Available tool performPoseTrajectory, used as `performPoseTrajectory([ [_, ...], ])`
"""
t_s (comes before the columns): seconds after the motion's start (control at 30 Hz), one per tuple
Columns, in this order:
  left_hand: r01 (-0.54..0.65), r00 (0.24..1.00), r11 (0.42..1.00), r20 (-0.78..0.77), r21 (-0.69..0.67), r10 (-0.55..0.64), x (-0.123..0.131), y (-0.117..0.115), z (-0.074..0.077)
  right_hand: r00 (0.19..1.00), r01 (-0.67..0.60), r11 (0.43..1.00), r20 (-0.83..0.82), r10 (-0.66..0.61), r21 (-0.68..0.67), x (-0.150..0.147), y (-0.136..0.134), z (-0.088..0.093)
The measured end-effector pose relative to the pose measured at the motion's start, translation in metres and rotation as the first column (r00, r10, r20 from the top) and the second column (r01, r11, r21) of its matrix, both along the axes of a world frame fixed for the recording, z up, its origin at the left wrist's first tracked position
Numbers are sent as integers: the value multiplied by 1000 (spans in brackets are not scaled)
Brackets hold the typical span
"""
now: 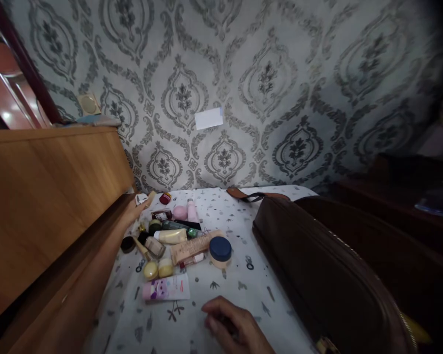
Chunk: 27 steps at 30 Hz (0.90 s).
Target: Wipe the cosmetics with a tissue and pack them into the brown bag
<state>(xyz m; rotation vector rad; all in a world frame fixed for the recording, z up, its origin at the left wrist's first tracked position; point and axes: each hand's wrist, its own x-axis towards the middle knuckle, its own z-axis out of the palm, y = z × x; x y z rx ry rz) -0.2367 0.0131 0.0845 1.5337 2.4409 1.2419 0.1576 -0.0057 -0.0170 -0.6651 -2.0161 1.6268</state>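
My left hand (pixel 142 205) reaches to the far left corner of the patterned sheet, its fingers at a small white item (pixel 141 198) whose kind is unclear. Low in the middle, my right hand (pixel 236 324) rests loosely curled, holding nothing that shows. Between them lie cosmetics: a purple-and-white tube (pixel 166 287), a beige tube (pixel 194 247), a cream tube (pixel 171 236) and a jar with a dark blue lid (pixel 220 250). Beside these are a foundation bottle (pixel 155 246), a pink bottle (pixel 192 211), a pink rounded item (pixel 180 212) and a small red item (pixel 165 198).
A large brown leather bag (pixel 317 265) fills the right side, its strap (pixel 243 194) lying towards the wall. On the left stands a wooden panel (pixel 55 196). Patterned wallpaper (pixel 265 83) with a white paper (pixel 208 118) rises behind.
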Motion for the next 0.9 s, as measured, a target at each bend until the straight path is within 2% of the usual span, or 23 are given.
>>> performPoseTrajectory([
  [0.03, 8, 1000, 999, 24, 33, -9, 19, -10, 4, 999, -9, 996, -41, 6, -90, -1, 0, 3],
  [0.1, 120, 978, 984, 157, 131, -140, 65, -33, 6, 988, -56, 951, -155, 9, -304, -3, 1, 11],
  [0.2, 280, 948, 949, 110, 147, -297, 149, -68, -8, 944, -148, 797, -323, -62, -586, -7, -1, 27],
  [0.27, 409, 912, 908, -57, 93, -406, 201, -88, -21, 909, -245, 722, -413, -62, -647, -8, -3, 34],
  [0.3, 436, 893, 899, -144, 45, -426, 222, -96, -29, 894, -282, 710, -446, -51, -645, -9, -3, 35],
  [0.37, 454, 865, 890, -227, -26, -448, 252, -107, -43, 889, -265, 715, -451, -78, -647, -8, -3, 34],
  [0.43, 468, 856, 882, -222, -52, -467, 262, -113, -53, 896, -220, 730, -430, -111, -647, -5, -1, 31],
  [0.5, 449, 881, 893, -163, -11, -445, 256, -116, -56, 900, -202, 752, -421, -110, -628, -2, 3, 29],
  [0.57, 362, 931, 930, -85, 63, -356, 244, -119, -52, 912, -162, 826, -402, -83, -539, 1, 7, 30],
  [0.67, 218, 976, 964, -32, 152, -216, 231, -122, -35, 943, -57, 965, -332, -34, -258, 4, 10, 33],
  [0.73, 214, 975, 963, -96, 166, -200, 234, -122, -24, 953, -19, 995, -304, -13, -103, 5, 10, 33],
  [0.8, 259, 945, 956, -242, 136, -221, 246, -120, -19, 960, -33, 999, -277, 24, -26, 4, 8, 29],
  [0.9, 312, 822, 950, -510, 33, -253, 273, -111, -21, 963, -25, 998, -266, 42, 65, 2, 6, 17],
])
